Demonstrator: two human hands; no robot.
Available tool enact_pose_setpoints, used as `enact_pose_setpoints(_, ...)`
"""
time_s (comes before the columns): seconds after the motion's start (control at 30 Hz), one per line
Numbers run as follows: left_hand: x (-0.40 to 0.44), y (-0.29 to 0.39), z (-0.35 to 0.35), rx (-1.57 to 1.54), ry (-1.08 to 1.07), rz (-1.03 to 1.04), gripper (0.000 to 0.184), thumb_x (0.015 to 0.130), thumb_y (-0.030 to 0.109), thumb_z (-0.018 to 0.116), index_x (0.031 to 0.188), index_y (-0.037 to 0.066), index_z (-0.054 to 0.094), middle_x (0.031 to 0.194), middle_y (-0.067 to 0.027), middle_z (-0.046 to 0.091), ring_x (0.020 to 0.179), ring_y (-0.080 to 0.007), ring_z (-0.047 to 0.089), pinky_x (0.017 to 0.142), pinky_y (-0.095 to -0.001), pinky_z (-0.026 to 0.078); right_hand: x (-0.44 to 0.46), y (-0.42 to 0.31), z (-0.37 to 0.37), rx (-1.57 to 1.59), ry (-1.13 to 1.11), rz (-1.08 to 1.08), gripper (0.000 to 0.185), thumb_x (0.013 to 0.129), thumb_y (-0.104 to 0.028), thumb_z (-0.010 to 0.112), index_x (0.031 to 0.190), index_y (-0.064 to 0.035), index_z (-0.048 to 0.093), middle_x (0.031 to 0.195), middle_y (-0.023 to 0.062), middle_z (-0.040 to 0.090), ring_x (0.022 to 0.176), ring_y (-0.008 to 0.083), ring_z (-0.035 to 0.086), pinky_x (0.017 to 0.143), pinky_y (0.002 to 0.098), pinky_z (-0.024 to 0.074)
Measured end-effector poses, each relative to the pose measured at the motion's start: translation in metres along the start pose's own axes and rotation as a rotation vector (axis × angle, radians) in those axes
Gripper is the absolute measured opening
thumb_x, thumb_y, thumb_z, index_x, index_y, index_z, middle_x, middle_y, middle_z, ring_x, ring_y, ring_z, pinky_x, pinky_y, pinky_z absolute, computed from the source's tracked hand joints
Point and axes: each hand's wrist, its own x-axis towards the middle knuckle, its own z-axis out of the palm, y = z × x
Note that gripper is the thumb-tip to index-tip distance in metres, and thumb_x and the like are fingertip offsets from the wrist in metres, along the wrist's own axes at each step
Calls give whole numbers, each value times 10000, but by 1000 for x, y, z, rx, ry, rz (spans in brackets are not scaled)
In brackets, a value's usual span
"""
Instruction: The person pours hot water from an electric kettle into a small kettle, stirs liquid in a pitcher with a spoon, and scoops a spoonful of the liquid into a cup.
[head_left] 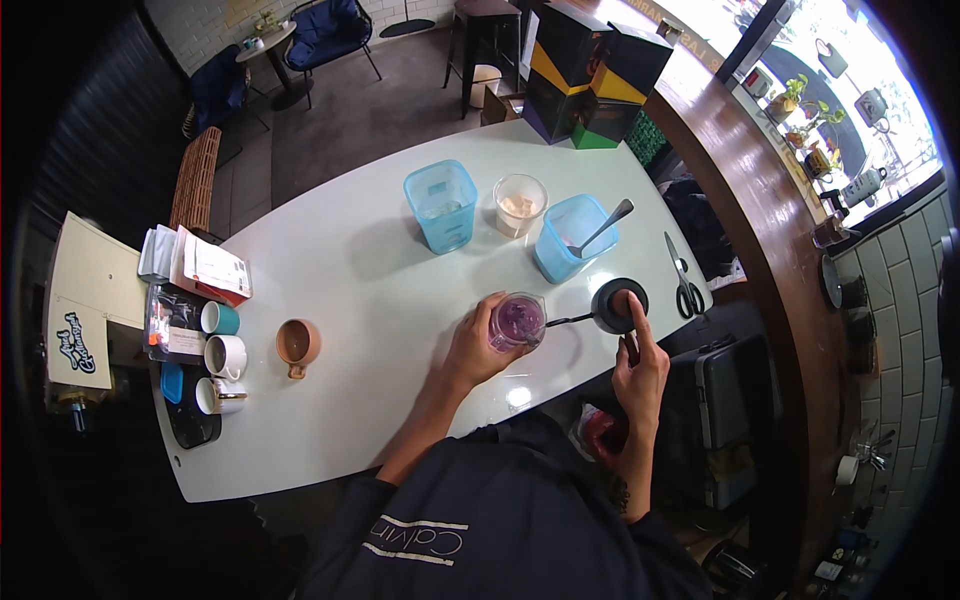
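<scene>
My left hand (pixel 475 345) is closed around a clear glass (pixel 518 322) with purple contents, at the table's near edge. My right hand (pixel 640 365) grips a black round object (pixel 620 305) just right of the glass. Its index finger lies on top, and the other fingers curl below. From this object a thin dark rod (pixel 570 319) reaches the glass rim; I cannot tell what tool it is. Behind them stand a blue plastic container (pixel 555 255) with a metal spoon (pixel 606 228) in it, a clear cup (pixel 521 205) with pale contents, and another blue container (pixel 441 207).
Scissors (pixel 685 285) lie along the right edge of the white table (pixel 370 330). A brown cup (pixel 297 345) stands at left, near several mugs (pixel 226 356) and a stack of papers (pixel 212 265). Dark boxes (pixel 590 85) rise at the back beside the wooden counter (pixel 745 160).
</scene>
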Motion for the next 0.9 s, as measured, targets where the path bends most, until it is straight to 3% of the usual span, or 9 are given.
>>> enact_pose_setpoints(0.53, 1, 1, 0, -3, 5, 2, 877, 653, 277, 955, 1363, 40, 498, 1271, -203, 650, 1170, -402, 636, 995, -469, 525, 4, 2, 2, 8, 18, -47, 824, 811, 214, 557, 1534, -172, 473, 1288, 274, 642, 1217, 420, 596, 963, 437, 561)
enact_pose_setpoints(0.6, 1, 1, -1, 19, 12, 15, 877, 656, 280, 953, 1366, 38, 499, 1276, -200, 649, 1176, -400, 634, 997, -468, 526, 5, 7, 5, -45, 89, -139, 880, 775, 185, 625, 1539, -226, 476, 1189, 247, 689, 981, 430, 701, 793, 446, 553)
enact_pose_setpoints(0.9, 0, 2, -1, 26, 3, 3, 883, 656, 287, 953, 1371, 41, 497, 1282, -194, 648, 1176, -397, 636, 996, -466, 531, 6, 5, 1, -54, 98, -124, 858, 791, 175, 624, 1538, -222, 478, 1191, 243, 690, 963, 422, 708, 778, 446, 551)
